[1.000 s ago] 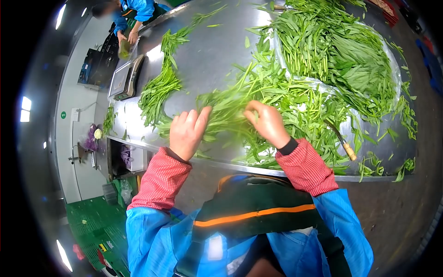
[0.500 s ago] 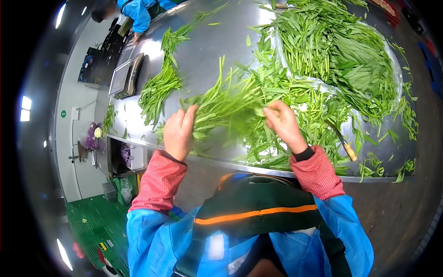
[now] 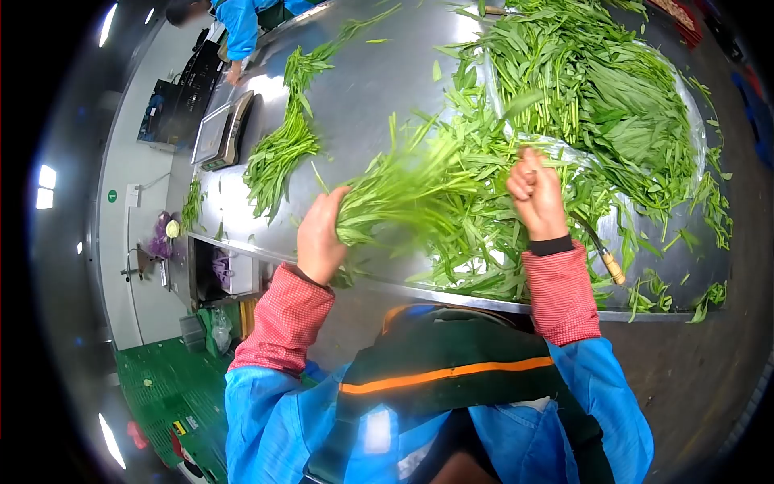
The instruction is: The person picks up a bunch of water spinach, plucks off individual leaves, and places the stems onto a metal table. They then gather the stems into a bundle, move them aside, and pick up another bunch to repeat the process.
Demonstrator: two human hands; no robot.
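A loose bunch of water spinach (image 3: 403, 189), its stems blurred by motion, is gripped at one end by my left hand (image 3: 322, 235). The other end fans out to the right over the steel table. My right hand (image 3: 538, 194) is apart from the bunch, raised over the spread greens with its fingers curled closed; what they hold, if anything, is hidden. A single blurred leaf (image 3: 522, 103) shows just beyond those fingers. Loose leaves and stems (image 3: 484, 218) lie beneath and between both hands.
A large heap of greens (image 3: 597, 105) lies on clear plastic at the back right. Near my right sleeve rests a sickle (image 3: 610, 262) with a wooden handle. Sorted greens (image 3: 278, 157) and a scale (image 3: 222, 133) are on the left. Another person (image 3: 238, 28) stands at the far left edge.
My right hand has moved right and away from the bunch, its fingers now curled. My left hand has shifted slightly right, still holding the bunch. The blurred leaf has appeared beyond my right hand.
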